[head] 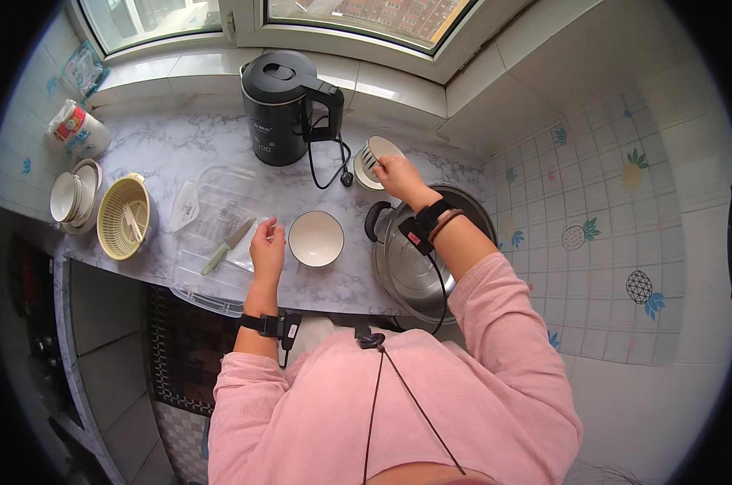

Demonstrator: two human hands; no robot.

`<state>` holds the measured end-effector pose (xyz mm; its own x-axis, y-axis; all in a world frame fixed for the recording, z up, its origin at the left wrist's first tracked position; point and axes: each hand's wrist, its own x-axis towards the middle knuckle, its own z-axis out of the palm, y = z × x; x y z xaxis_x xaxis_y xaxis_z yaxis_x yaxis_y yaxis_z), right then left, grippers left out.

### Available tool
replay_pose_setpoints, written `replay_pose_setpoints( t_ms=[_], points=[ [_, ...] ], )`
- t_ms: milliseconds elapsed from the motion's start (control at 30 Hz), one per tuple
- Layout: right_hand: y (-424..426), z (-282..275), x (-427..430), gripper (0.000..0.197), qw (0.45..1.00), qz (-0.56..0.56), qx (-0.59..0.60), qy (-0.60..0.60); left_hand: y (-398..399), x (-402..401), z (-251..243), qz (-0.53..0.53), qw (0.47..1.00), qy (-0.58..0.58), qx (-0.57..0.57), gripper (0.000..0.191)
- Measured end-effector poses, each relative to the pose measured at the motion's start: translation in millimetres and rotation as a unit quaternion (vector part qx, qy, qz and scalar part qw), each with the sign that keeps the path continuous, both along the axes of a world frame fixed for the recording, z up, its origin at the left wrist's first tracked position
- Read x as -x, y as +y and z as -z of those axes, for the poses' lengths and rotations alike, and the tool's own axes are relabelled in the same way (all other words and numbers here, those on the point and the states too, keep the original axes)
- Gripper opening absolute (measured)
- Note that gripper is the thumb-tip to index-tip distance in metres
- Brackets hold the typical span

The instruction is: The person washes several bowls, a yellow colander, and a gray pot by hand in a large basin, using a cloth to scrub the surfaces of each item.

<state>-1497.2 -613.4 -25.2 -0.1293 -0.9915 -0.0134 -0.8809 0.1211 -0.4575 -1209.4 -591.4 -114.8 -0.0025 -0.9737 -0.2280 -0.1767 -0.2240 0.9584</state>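
Note:
My right hand [399,176] grips the edge of a patterned ceramic bowl [383,147], which is tilted above a second white bowl [362,172] at the back of the counter. My left hand [268,245] is over the counter with its fingers slightly curled and nothing in them. Just right of it a white bowl with a dark rim [316,239] stands upright. On its left, a knife with a pale green handle [228,247] lies on a clear plastic board or lid [190,267].
A black electric kettle [276,115] with its cord stands near the window. A steel pot with a glass lid [417,267] sits under my right forearm. At left are a yellow colander [113,227], stacked bowls [66,199] and a white packaged roll [87,136].

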Motion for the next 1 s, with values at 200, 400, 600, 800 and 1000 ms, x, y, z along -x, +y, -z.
replay_pose_setpoints(
  t_ms=[200, 400, 600, 800, 1000],
  points=[
    [-13.2, 34.1, -5.4, 0.02, 0.994, 0.001, -0.062, 0.091, 6.4, -6.4, 6.0, 0.085, 0.987, -0.136, -0.009, 0.051],
    [-17.8, 41.1, -3.1, 0.02, 0.989, -0.021, -0.095, 0.108, 0.4, 1.4, 18.6, 0.198, 0.97, -0.136, -0.04, 0.054],
    [-15.2, 35.0, -4.0, 0.02, 0.988, -0.045, -0.107, 0.1, -2.5, 10.5, 33.9, 0.228, 0.966, -0.08, -0.094, 0.039],
    [-20.5, 50.4, 2.9, 0.023, 0.981, -0.017, -0.172, 0.088, -1.9, 4.9, 15.8, 0.209, 0.967, -0.01, -0.144, 0.037],
    [-5.2, 37.9, 11.6, 0.04, 0.994, -0.07, -0.08, 0.035, 10.4, 3.6, -39.6, 0.157, 0.955, 0.151, -0.2, 0.047]
  ],
)
